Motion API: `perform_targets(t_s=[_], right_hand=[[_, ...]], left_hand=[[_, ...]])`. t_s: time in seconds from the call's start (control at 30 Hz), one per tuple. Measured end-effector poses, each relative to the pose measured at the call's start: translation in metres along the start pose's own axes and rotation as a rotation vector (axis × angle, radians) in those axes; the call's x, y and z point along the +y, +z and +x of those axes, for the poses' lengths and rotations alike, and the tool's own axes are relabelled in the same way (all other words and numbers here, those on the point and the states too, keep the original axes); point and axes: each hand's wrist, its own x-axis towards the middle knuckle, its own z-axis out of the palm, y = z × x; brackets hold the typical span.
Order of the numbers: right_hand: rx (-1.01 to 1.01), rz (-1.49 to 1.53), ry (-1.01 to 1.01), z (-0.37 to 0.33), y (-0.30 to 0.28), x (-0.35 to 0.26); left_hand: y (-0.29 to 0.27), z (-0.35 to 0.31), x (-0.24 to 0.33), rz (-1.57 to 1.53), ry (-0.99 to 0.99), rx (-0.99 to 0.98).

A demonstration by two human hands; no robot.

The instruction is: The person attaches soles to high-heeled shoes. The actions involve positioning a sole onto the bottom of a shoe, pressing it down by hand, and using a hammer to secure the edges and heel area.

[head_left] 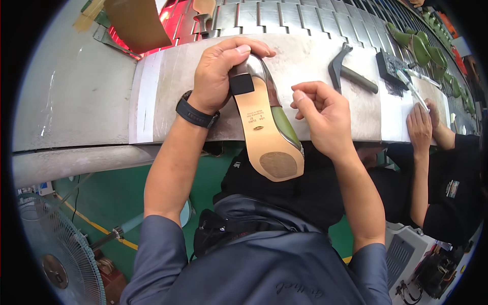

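A shoe (pixel 262 119) is held sole up over the bench's near edge, its dark block heel away from me and its toe toward me. The sole is tan with a rough, darker oval patch at the ball. Green shows along its right side, seemingly a shoe last inside. My left hand (pixel 218 68) is closed round the heel end, thumb on the back and fingers over the far side. To the right of the shoe, apart from it, my right hand (pixel 323 114) has its fingers curled and thumb against the index finger; nothing shows in it.
A hammer (pixel 351 73) lies on the bench (pixel 175 76), right of my hands. Beyond runs a metal slat conveyor (pixel 274 18). A co-worker's hands (pixel 422 122) work at the right, near a black block (pixel 391 68) and green shoe lasts (pixel 419 48). A fan (pixel 56 254) stands at lower left.
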Motion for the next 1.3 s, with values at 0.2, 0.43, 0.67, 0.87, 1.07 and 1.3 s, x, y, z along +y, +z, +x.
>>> perform_targets(t_s=[0.2, 0.43, 0.67, 0.87, 1.07, 1.3], right_hand=[[0.025, -0.358, -0.387, 0.01, 0.004, -0.073], [-0.122, -1.158, -0.505, 0.039, -0.005, -0.085], [-0.136, -1.044, -0.304, 0.037, 0.002, -0.085], [-0.131, -1.032, -0.222, 0.039, -0.003, -0.082], [-0.194, -0.644, 0.039, 0.019, -0.026, -0.061], [-0.23, -0.39, 0.175, 0.022, -0.024, -0.037]], left_hand=[[0.029, 0.014, 0.001, 0.044, -0.095, -0.032], [0.038, 0.027, -0.02, 0.167, 0.011, 0.01], [0.041, 0.028, 0.0, 0.131, -0.067, -0.067], [0.038, 0.033, -0.019, 0.28, -0.041, -0.076], [0.044, 0.02, -0.029, 0.101, -0.005, 0.006], [0.057, 0.018, -0.036, 0.15, 0.142, 0.152]])
